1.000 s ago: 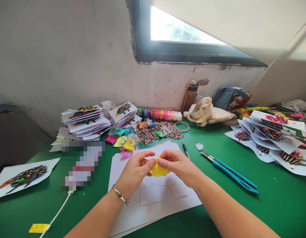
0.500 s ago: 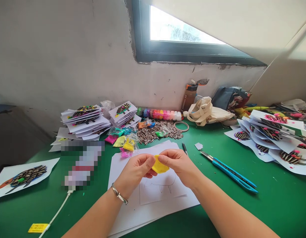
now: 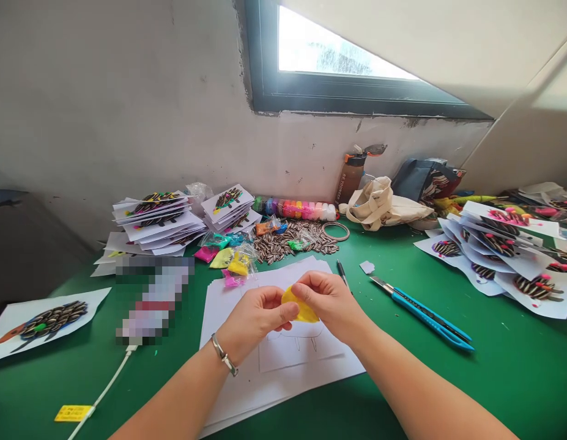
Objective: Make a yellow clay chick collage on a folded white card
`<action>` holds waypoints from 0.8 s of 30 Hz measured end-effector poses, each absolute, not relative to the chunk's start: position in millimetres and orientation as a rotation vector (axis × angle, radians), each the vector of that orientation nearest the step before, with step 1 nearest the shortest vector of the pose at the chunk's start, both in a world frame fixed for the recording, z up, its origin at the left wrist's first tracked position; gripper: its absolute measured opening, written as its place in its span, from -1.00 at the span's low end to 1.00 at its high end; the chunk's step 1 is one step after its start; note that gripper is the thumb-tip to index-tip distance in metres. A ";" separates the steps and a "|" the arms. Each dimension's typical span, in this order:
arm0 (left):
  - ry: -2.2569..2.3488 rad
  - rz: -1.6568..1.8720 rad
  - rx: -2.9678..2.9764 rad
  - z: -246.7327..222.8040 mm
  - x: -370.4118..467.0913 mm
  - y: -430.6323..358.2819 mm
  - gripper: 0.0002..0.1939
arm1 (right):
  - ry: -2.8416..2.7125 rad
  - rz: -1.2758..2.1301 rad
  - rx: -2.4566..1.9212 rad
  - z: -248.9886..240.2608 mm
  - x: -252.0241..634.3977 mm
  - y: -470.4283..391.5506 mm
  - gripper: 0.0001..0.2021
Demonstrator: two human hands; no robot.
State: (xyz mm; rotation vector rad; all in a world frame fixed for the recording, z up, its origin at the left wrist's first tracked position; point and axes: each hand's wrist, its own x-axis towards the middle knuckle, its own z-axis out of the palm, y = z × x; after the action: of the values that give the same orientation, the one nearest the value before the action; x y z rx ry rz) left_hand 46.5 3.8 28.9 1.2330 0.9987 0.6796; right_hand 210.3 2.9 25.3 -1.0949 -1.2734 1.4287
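Note:
A flattened piece of yellow modelling clay (image 3: 306, 311) is pinched between my two hands. My left hand (image 3: 260, 315) grips its left edge with thumb and fingers, a silver bracelet (image 3: 224, 355) on that wrist. On the upper right side of the clay, my right hand (image 3: 329, 302) presses with its thumb and fingers. Beneath them a small white card (image 3: 301, 357) with a pencilled animal outline and legs lies on a stack of white paper (image 3: 246, 391). My hands cover part of the drawing.
Sunflower seeds (image 3: 292, 241) are heaped behind the paper, beside bagged clay (image 3: 238, 264). A blue utility knife (image 3: 430, 318) lies right with its blade out, near a pen (image 3: 342, 272). Seed-picture cards stand stacked left (image 3: 159, 229) and right (image 3: 498, 244). A cabled, blurred-out object (image 3: 155, 305) lies left.
The yellow clay has turned and looks rounder and wider between my fingers. My left thumb has shifted right across it. The view has tilted slightly.

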 end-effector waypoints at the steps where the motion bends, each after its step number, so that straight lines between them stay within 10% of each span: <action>1: 0.996 0.677 1.238 28.8 47.2 3.3 -0.69 | -1.284 1.383 -1.114 24.9 209.9 2.8 -0.73; 24: 1.041 0.764 1.275 27.2 42.0 7.5 -0.71 | -1.232 1.607 -1.070 27.1 220.1 9.1 -0.64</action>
State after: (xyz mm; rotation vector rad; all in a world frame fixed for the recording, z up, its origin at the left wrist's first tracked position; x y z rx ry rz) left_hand 42.0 7.5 27.2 1.2754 1.0405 0.7636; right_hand 220.1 9.1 27.1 -1.0704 -1.2320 1.6071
